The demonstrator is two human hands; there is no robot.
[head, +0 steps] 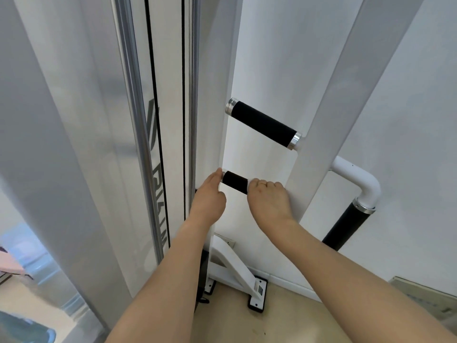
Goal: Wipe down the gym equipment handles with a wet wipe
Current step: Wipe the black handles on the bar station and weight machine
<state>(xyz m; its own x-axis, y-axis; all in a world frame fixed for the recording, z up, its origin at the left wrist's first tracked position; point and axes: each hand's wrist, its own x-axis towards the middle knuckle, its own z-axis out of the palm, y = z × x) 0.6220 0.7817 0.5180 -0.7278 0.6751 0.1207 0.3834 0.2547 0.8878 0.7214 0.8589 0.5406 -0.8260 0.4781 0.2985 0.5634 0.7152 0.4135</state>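
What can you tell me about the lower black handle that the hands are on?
The lower handle is a short bar in black, foam-like grip with a silver cap at its free left end. It juts from a white upright post, tilted slightly. The left hand touches its capped end; the right hand wraps its post end, a bit of white showing beneath.

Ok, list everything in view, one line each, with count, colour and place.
lower handle: one, black grip, between the hands
upper handle: one, black with silver ends, above the lower one
side handle: one, black on a white bent tube, far right
frame posts: white, upright, centre and right
cables: two, black, running down left of centre
base bracket: one, white, on the floor
wipe: white, barely visible under the right hand
left hand: at the lower handle's free end
right hand: wrapped around the lower handle
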